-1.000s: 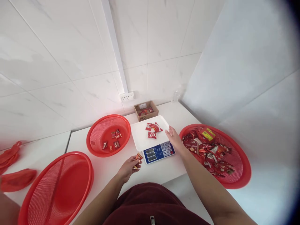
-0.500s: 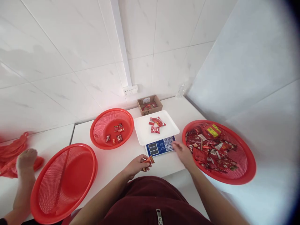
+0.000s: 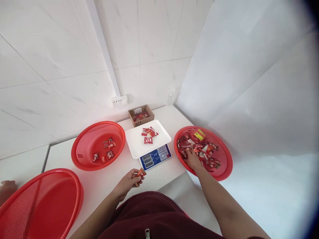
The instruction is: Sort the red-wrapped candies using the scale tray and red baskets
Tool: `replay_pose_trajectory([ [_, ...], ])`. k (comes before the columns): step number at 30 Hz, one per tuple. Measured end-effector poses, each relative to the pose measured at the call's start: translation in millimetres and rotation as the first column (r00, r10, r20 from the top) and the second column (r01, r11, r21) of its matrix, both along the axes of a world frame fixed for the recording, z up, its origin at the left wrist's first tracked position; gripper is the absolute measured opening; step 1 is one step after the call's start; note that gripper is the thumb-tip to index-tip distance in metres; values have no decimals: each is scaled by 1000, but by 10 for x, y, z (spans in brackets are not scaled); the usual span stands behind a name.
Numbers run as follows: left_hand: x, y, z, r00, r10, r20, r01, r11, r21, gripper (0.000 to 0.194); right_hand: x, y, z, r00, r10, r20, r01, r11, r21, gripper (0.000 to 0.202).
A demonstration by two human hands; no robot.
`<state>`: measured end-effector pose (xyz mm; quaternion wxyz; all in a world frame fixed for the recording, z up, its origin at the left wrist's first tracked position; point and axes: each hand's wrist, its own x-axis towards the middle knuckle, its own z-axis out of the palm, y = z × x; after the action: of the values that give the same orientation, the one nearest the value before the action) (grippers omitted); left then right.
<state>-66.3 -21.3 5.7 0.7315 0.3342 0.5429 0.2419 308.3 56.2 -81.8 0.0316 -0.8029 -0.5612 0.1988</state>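
My left hand (image 3: 130,182) is closed on small red and gold wrapped packets (image 3: 141,173), in front of the scale. My right hand (image 3: 192,160) reaches into the right red basket (image 3: 228,166), its fingertips among a heap of red packets (image 3: 203,151); whether they grip one is hidden. Between the hands stands a scale with a blue keypad panel (image 3: 156,157) and a white tray (image 3: 134,147) bearing several red packets (image 3: 148,140). The middle-left red basket (image 3: 82,141) holds several small packets (image 3: 109,143).
Another red basket (image 3: 59,205) stands at the front left, with another person's hand (image 3: 8,189) beyond its left side. Behind the scale are a cardboard box (image 3: 141,123) with red packets and a clear plastic object (image 3: 170,99). A socket (image 3: 119,100) is on the wall.
My right hand has moved from beside the scale's keypad into the right basket. My left hand still holds its packets. The view has turned right, and the other person's hand shows less.
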Motion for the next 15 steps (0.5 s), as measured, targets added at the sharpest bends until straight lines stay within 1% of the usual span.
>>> replay_pose_trajectory([
  [2,-18,-3,4,1000,-11,-15,11,1000,14,40,109,-1,28,999,-36,-3,36,999,22,52],
  [5,-47,-2,5,999,-28,-25,28,999,17,42,301,-15,79,995,-99,-11,99,995,8,38],
  [8,-50,4,-6,999,-30,-26,30,1000,6,43,377,-26,123,994,-101,-42,101,995,8,33],
  [11,-13,13,2,998,-49,-36,49,999,1,42,263,-2,120,992,-47,-119,52,998,38,34],
  [13,27,19,32,997,-64,-37,64,998,1,41,128,35,83,986,-19,-164,29,998,59,38],
  [15,65,24,82,997,-72,-37,73,997,7,40,9,77,33,981,-18,-191,31,997,67,41],
])
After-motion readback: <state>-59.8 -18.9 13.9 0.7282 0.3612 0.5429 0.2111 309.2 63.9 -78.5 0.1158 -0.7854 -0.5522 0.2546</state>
